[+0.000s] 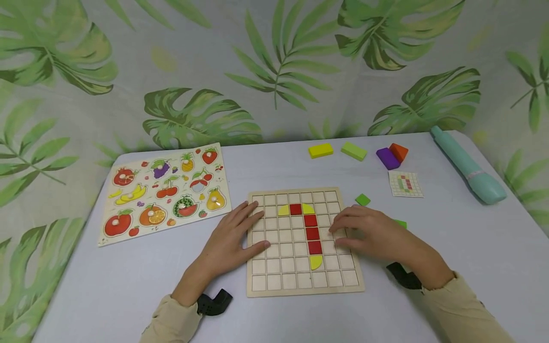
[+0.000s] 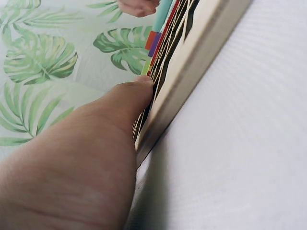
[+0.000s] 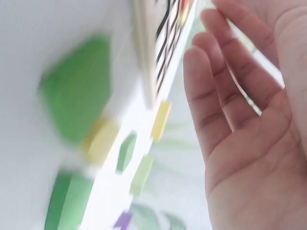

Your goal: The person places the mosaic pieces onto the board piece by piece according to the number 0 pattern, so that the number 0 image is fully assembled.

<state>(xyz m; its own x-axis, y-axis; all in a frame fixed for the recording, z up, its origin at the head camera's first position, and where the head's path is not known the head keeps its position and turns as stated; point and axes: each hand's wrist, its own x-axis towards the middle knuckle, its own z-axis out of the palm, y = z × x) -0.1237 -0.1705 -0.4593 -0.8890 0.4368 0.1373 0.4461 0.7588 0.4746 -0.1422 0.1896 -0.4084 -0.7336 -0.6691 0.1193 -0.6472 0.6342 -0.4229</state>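
A square wooden grid board (image 1: 280,282) lies in front of me in the head view. Red square tiles (image 1: 312,233) and yellow quarter-round tiles (image 1: 316,262) fill a hook-shaped run of its cells. My left hand (image 1: 229,238) rests on the board's left edge, fingers spread; in the left wrist view its thumb touches the board's rim (image 2: 192,67). Over the right edge hovers my right hand (image 1: 371,228), fingers loosely bent. Its palm (image 3: 244,167) shows bare in the right wrist view. Green pieces (image 3: 79,91) and a yellow one (image 3: 101,139) lie beside it, blurred.
A small pattern card (image 1: 405,184) lies at right, near a green square tile (image 1: 362,199). Yellow (image 1: 320,150), light green (image 1: 353,151), purple (image 1: 388,158) and orange (image 1: 399,152) blocks line the back. A fruit puzzle (image 1: 167,195) sits left, a teal bottle-like object (image 1: 467,164) far right.
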